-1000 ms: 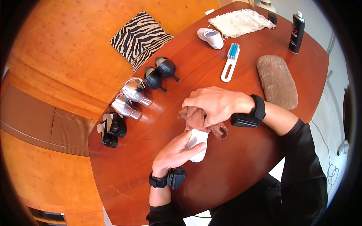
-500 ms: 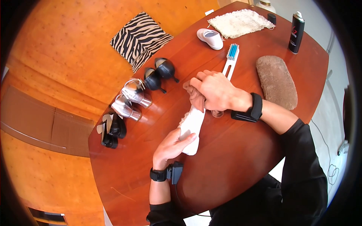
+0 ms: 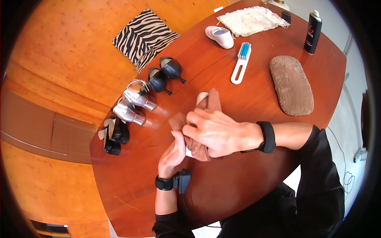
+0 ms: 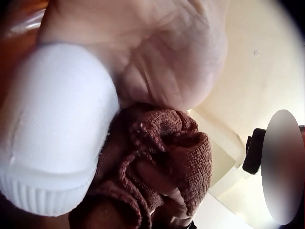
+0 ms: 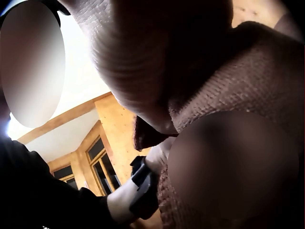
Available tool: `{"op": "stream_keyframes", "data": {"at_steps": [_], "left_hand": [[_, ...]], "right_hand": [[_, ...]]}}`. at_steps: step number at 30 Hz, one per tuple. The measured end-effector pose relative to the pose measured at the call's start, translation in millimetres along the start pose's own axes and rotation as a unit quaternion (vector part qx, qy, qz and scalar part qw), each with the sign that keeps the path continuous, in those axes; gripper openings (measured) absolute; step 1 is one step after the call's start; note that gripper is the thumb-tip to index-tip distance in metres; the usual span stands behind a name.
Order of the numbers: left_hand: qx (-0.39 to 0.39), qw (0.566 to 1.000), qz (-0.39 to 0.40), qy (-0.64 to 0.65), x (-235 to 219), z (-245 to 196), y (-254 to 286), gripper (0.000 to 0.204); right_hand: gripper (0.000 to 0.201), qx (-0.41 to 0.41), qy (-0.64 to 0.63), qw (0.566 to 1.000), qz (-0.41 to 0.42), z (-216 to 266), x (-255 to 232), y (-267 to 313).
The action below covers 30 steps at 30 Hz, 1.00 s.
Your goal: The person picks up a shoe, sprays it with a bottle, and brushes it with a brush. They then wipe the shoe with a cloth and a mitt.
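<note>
My left hand [image 3: 171, 156] holds a white shoe [image 4: 57, 105] from its near side, thumb raised and the other fingers hidden. In the left wrist view the shoe's rounded white end and ribbed sole edge show beside the palm; from the head view only a small white patch [image 3: 189, 151] of it is plain. Above it, my right hand [image 3: 218, 133] grips a bunched brown cloth [image 4: 186, 162] against the shoe, its fingers curled into the folds. Part of the cloth [image 5: 238, 81] fills the right wrist view.
Beyond the hands lie a white brush with blue bristles [image 3: 241, 63], another white shoe [image 3: 219, 36], a cream cloth [image 3: 252, 20] and a fuzzy brown pad [image 3: 291, 85]. A black spray can [image 3: 313, 33] stands far right. Black pumps [image 3: 170, 68], silver heels [image 3: 137, 93] and black shoes [image 3: 115, 135] line the left edge.
My right hand has moved toward me with the brown cloth, which now covers most of the shoe. Its fingers overlap the place near my left thumb; the left hand stays close to where it was.
</note>
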<state>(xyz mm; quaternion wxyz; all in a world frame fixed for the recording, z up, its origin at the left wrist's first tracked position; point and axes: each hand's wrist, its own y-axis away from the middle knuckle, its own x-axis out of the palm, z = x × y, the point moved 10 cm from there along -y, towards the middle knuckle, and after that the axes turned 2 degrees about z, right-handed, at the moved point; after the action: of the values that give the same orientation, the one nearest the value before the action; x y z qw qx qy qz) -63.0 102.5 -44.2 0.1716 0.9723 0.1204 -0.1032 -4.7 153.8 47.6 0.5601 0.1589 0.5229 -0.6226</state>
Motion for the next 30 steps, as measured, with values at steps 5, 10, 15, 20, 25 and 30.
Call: {"op": "stream_keyframes", "data": {"at_steps": [5,10,15,20,25,30], "left_hand": [[0.088,0.990,-0.046,-0.097,-3.5,-9.7,0.4,0.069],[0.070,0.994,0.027,-0.073,12.7,-8.7,-9.8,0.075],[0.042,0.974,-0.004,-0.221,19.9,-26.0,-9.7,0.072],[0.083,0.979,-0.024,-0.186,19.3,-29.7,-11.3,0.069],[0.064,0.982,-0.006,-0.178,20.0,-29.1,-9.3,0.060],[0.176,0.965,0.010,-0.193,23.3,-40.6,-11.1,0.046]], "right_hand": [[0.039,0.036,0.031,0.999,-0.019,-19.6,-5.8,-0.4],[0.044,0.092,0.040,0.995,0.025,-50.4,-9.2,-5.9],[0.044,0.248,0.084,0.965,-0.026,-113.9,-26.0,6.3],[0.037,0.309,0.043,0.948,0.066,-131.3,-6.0,11.2],[0.030,0.228,0.068,0.971,-0.021,-94.3,-17.7,4.6],[0.029,0.067,0.024,0.993,0.090,-22.6,-7.8,-1.4]]}}
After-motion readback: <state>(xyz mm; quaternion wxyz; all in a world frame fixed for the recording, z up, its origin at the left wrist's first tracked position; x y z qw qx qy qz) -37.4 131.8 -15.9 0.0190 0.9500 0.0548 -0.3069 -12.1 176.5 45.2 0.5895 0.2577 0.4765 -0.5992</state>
